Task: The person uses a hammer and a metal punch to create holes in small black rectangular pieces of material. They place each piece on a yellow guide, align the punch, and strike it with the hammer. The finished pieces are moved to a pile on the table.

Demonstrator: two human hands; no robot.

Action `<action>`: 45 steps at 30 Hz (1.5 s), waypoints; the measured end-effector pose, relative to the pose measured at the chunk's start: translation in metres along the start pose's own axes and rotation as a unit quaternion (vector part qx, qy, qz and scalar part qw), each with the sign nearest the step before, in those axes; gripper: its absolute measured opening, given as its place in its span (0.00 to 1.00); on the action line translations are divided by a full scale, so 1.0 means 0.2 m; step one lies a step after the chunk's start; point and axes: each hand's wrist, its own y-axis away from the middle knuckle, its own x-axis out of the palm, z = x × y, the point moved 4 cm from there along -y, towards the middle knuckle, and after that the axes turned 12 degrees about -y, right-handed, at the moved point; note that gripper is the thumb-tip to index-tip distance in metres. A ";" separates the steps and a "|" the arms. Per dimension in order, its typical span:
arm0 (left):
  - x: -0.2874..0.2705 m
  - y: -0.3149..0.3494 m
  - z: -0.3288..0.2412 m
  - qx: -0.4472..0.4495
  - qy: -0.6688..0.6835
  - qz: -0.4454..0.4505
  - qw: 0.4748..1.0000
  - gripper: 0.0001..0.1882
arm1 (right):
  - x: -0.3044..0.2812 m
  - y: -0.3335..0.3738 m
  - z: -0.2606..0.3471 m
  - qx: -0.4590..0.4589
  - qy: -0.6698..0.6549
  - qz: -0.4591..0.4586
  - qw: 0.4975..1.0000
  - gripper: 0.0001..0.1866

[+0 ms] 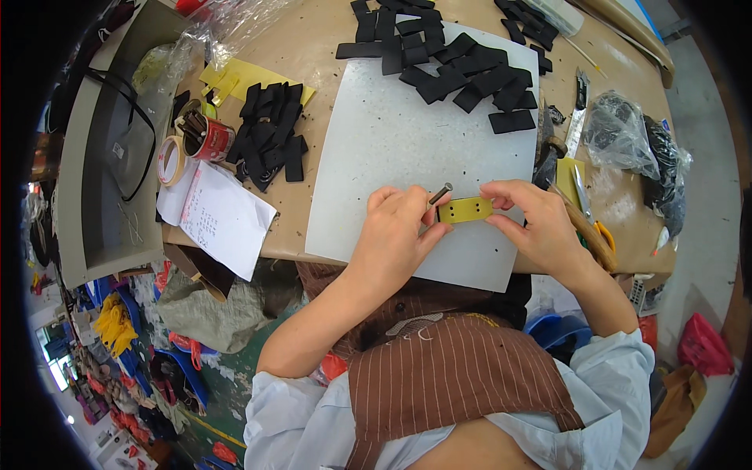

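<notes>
Between my hands, over the white board (352, 172), is a small yellow strip (464, 210) with several dark round holes or dots. Its left end is pinched by my left hand (401, 227), which also has a short dark metal rod (441, 193) poking up from between its fingers. A bit of something black shows at that end of the strip; its shape is mostly hidden. The fingers and thumb of my right hand (533, 221) close on the strip's right end. Black strap pieces (470, 74) lie in a loose pile at the board's far side.
More black straps (272, 129) lie left, near a red tin (211, 139), a tape roll (170, 160) and a written paper sheet (222, 215). At right are a box cutter (578, 113), scissors (583, 192), a wooden handle (587, 235) and a plastic-wrapped bundle (623, 133).
</notes>
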 end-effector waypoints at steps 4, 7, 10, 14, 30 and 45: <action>0.00 0.00 0.00 0.004 0.003 -0.010 1.000 0.21 | 0.00 0.00 0.01 -0.001 0.001 0.000 1.000 0.20; 0.00 0.00 0.01 0.010 0.007 -0.018 1.000 0.21 | 0.00 0.00 0.00 0.002 -0.002 0.007 1.000 0.21; 0.01 0.00 0.01 0.011 0.012 -0.021 1.000 0.20 | 0.00 -0.01 0.00 -0.007 0.001 0.013 1.000 0.23; 0.00 0.00 0.01 0.014 0.015 -0.022 1.000 0.20 | 0.00 -0.01 0.00 -0.022 0.009 0.018 1.000 0.24; 0.01 0.00 0.01 0.001 0.021 -0.001 1.000 0.19 | 0.00 -0.01 -0.01 -0.007 -0.046 0.009 0.999 0.24; -0.05 -0.01 -0.02 0.040 0.011 -0.007 0.999 0.09 | 0.01 0.03 -0.04 -0.114 0.029 -0.011 0.993 0.08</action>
